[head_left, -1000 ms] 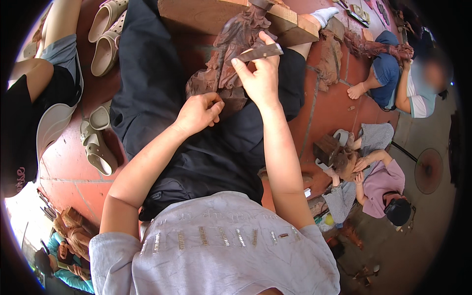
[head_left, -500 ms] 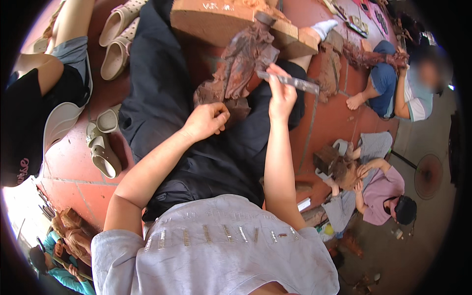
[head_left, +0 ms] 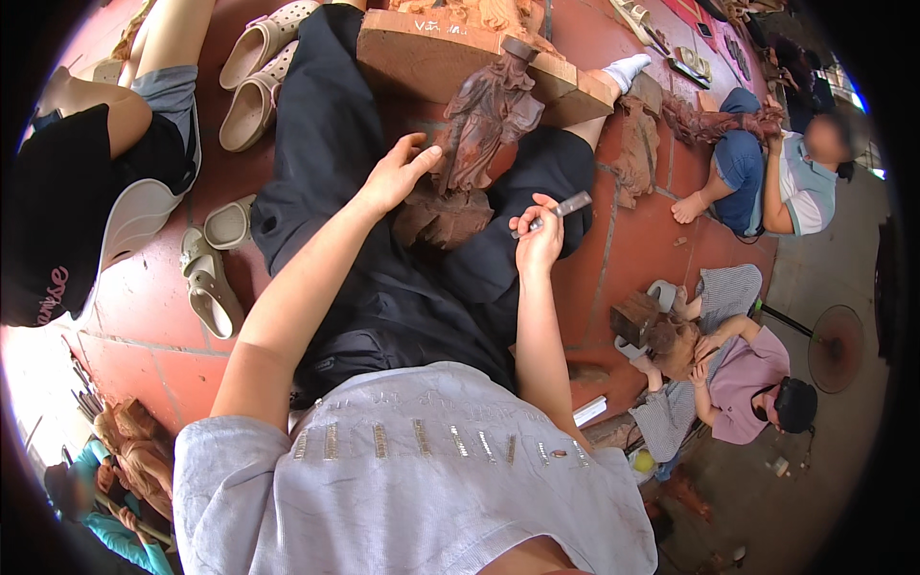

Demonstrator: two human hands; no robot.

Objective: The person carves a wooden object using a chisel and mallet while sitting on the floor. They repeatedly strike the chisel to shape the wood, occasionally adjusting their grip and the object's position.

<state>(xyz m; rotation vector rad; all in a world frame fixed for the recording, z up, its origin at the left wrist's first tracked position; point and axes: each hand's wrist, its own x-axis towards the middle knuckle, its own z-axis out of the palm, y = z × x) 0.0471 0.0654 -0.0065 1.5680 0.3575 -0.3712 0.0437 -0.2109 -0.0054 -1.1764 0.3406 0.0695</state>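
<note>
A dark reddish-brown wood carving of a robed figure (head_left: 489, 120) stands between my legs, its rough base toward me and its top close to a pale wood block. Beside the carving's left edge is my left hand (head_left: 398, 177), fingers and thumb spread; whether the thumb touches the wood I cannot tell. My right hand (head_left: 541, 240), over my right thigh, is closed around a flat grey metal chisel (head_left: 573, 203). One end of the chisel sticks out to the upper right, and the fingers cover most of the rest.
Beyond the carving lies the thick pale wood block (head_left: 460, 43) with carved wood on it. Pale clogs (head_left: 251, 110) lie on the red tiles at left. Another rough carving (head_left: 637, 149) stands right of my leg. Co-workers sit on both sides, several handling carvings; a fan (head_left: 836, 350) stands far right.
My left hand has risen from my lap to the carving's side and its fingers have spread. My right hand has drawn back from the carving with the chisel, which has turned. The carving leans less.
</note>
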